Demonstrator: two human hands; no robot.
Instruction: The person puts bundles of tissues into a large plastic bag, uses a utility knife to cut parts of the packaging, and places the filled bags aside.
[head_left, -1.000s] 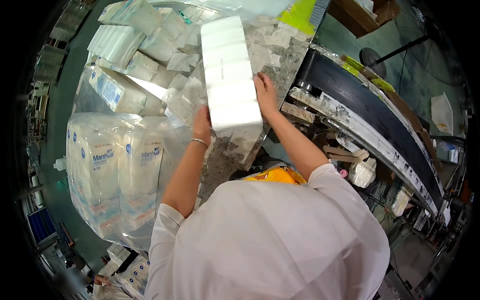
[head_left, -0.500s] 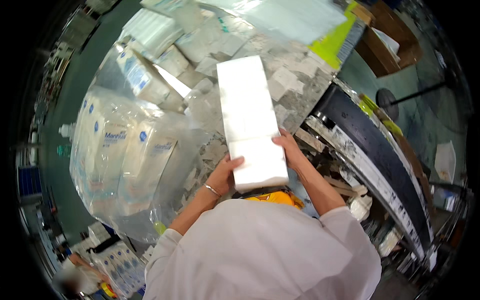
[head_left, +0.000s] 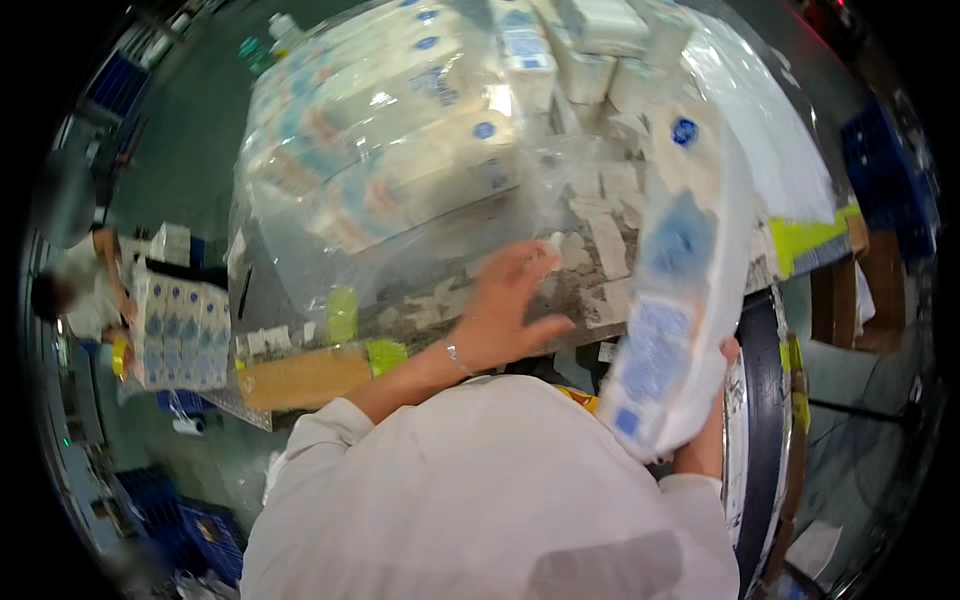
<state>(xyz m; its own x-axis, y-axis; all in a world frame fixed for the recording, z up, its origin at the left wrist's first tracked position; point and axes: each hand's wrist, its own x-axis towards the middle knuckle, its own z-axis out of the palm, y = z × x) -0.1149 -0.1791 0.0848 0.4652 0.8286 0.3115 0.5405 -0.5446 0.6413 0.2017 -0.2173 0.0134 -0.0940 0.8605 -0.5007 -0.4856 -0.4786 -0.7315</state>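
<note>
On the right, a long tissue pack [head_left: 690,270] with blue print stands tilted over the table's near edge. My right hand [head_left: 729,350] grips its right side near the lower end; most of that hand is hidden behind the pack. To the left of it, my left hand [head_left: 505,310] hovers over the worn table top, fingers spread and holding nothing, slightly smeared by motion. Beyond that hand lies a large clear plastic bag [head_left: 280,240] filled with several similar tissue packs [head_left: 420,180].
More wrapped packs [head_left: 600,25] are piled at the table's far side, beside white plastic sheets [head_left: 770,130]. A dark conveyor belt [head_left: 762,430] runs along my right. Cardboard box [head_left: 880,300] stands at far right. Another person [head_left: 85,280] handles packs at far left.
The pack has gone from a plain white face between both hands to its printed face in my right hand, moved right. My left hand has let go. The view has swung left.
</note>
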